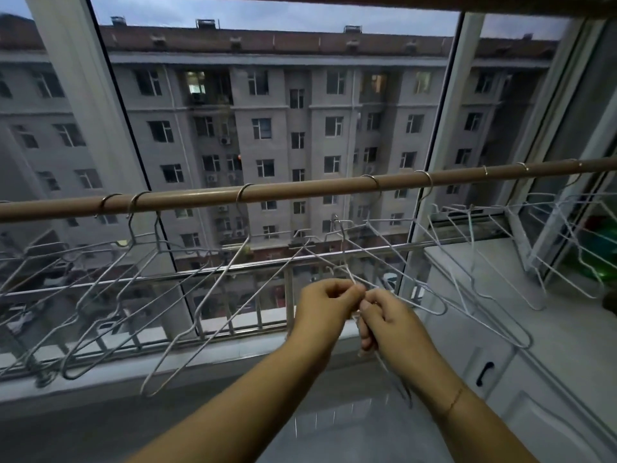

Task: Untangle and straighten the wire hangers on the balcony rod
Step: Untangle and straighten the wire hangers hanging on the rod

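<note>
A brown balcony rod (300,188) runs across the view, rising slightly to the right. Several white wire hangers hook over it, swung out toward me. A loose group of hangers (100,279) hangs at the left. In the middle, crossed hangers (347,252) tangle together. My left hand (325,307) and my right hand (387,324) meet just below that tangle, both pinching wire where the hangers cross. A wire end trails down under my right hand. More hangers (551,235) hang at the right.
A large window (267,111) with white frames stands behind the rod, with an outside metal railing (207,272) below. A white sill and cabinet (484,362) with a black handle lie at the right. Green objects (597,248) sit at the far right.
</note>
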### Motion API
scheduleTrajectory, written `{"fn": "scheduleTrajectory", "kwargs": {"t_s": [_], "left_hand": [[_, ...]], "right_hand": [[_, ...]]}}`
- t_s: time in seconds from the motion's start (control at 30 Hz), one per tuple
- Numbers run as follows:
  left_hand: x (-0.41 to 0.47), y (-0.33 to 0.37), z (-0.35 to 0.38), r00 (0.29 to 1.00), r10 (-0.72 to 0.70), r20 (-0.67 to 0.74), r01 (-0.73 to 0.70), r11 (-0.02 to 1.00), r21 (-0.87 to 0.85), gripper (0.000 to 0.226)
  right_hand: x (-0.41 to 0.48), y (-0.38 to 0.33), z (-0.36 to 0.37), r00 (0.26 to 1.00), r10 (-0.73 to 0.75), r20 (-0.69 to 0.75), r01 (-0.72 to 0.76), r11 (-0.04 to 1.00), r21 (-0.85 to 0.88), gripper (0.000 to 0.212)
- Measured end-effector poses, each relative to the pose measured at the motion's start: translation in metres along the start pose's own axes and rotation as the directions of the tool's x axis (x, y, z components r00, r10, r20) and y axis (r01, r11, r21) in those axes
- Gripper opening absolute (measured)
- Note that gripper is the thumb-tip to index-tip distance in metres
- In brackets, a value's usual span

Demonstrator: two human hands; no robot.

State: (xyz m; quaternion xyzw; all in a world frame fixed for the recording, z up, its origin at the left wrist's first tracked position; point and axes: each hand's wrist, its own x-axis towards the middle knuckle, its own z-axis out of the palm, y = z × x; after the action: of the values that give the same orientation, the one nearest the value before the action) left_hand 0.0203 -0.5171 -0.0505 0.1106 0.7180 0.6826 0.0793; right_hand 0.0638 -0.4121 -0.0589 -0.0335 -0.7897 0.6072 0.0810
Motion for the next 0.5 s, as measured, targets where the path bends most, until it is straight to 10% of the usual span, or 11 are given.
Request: {"fn": "scheduleTrajectory", "kwargs": {"t_s": [0.5], "left_hand": [[0.046,0.056,-0.012,0.997,-0.006,-0.080,-0.006,0.988,-0.156,0.012]], "right_hand": [[0.042,-0.041,-0.002,0.989,-0.150,-0.005,0.148,0.969,0.198,0.022]]}}
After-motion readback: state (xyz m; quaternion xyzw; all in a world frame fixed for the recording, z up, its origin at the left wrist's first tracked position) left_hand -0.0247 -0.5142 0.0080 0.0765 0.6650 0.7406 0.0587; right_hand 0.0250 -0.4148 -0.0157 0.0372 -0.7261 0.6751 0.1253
